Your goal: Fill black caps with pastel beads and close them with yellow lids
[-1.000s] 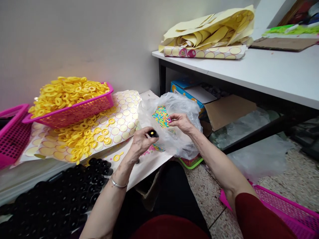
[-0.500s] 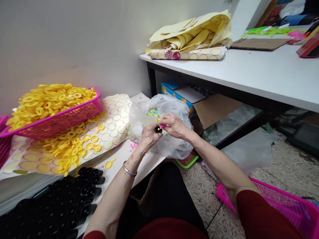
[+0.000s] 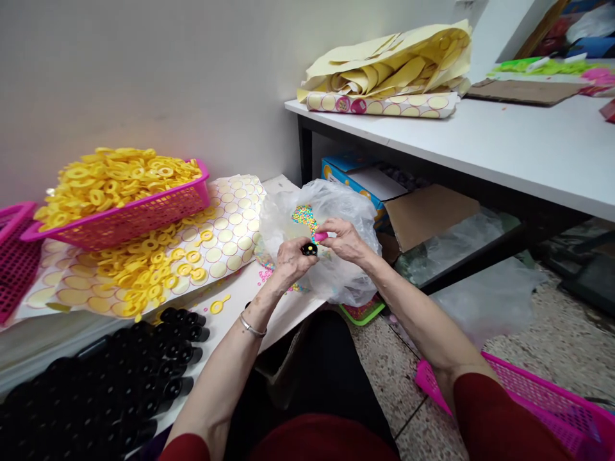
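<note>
My left hand [image 3: 288,261] is closed round a small black tube [image 3: 309,249] with a yellow dot showing in its open end. Right beside it, my right hand [image 3: 344,239] pinches a small pink piece [image 3: 320,236] just above the tube's mouth. Both hands hover over a clear plastic bag [image 3: 336,211] that holds a heap of small pastel beads [image 3: 304,216]. A silver bangle circles my left wrist.
A pink basket [image 3: 144,214] heaped with yellow rings [image 3: 115,176] stands at left on a sticker sheet [image 3: 230,224]; more rings [image 3: 144,269] lie loose there. Black tubes [image 3: 106,384] fill the lower left. A white table [image 3: 504,141] with rolled sheets [image 3: 394,70] stands at right, another pink basket [image 3: 528,397] on the floor.
My right hand came from the beads to my left hand with the pink piece; the two hands now meet over the bag. The camera view shifted slightly.
</note>
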Demonstrator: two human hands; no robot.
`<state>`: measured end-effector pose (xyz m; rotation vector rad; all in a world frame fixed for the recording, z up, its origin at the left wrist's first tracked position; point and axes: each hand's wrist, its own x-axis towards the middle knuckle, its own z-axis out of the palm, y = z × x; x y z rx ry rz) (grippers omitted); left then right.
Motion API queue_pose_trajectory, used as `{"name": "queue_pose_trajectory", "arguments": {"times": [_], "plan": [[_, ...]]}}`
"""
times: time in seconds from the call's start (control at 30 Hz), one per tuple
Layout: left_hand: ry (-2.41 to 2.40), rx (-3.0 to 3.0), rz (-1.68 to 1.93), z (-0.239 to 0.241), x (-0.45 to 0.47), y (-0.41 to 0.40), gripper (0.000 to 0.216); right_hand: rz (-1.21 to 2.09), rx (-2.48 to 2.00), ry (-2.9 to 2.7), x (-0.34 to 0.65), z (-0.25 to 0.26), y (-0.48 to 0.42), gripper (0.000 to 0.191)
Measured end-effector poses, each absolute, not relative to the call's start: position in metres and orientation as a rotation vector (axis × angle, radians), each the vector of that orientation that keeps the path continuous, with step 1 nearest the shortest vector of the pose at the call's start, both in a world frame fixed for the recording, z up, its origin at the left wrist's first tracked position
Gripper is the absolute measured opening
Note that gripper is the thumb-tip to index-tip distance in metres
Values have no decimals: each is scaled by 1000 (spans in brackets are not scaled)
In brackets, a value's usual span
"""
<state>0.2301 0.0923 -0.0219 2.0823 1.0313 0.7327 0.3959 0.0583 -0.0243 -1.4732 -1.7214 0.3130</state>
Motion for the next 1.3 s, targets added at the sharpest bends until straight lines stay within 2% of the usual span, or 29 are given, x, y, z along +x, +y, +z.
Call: {"name": "queue_pose_trajectory", "arguments": {"times": [0.1,0.17,0.3,0.4,0.5,0.63,0.83,0.93,1.07,1.3], "plan": [[975,2039,787,-8,204,85,20,516,-1526,-1517,403,-49,74,17],[955,2007,859,0,176,77,18,532,-1651,-1524,406,-62,81,16],[1165,1906,1049,-3,107,54,23,192,-1773,-1558,396,-69,75,18],[1404,1829,1040,-27,63,29,28,-105,-1590,-1524,366,-59,53,17],[1507,1718,974,-60,41,6,31,-99,-1347,-1603,322,-54,29,16],[1573,1597,929,-101,37,-9,40,221,-1204,-1860,270,-61,22,17],[1536,1623,967,-127,43,-9,34,455,-1428,-2294,218,-50,64,18],[1510,1599,1007,-128,43,-8,36,429,-1420,-2598,186,-37,85,16],[1479,1595,1027,-127,40,-9,37,289,-1375,-2958,142,-33,100,24],[1447,1577,1076,-125,39,-8,35,104,-1159,-3105,119,-39,105,28]]}}
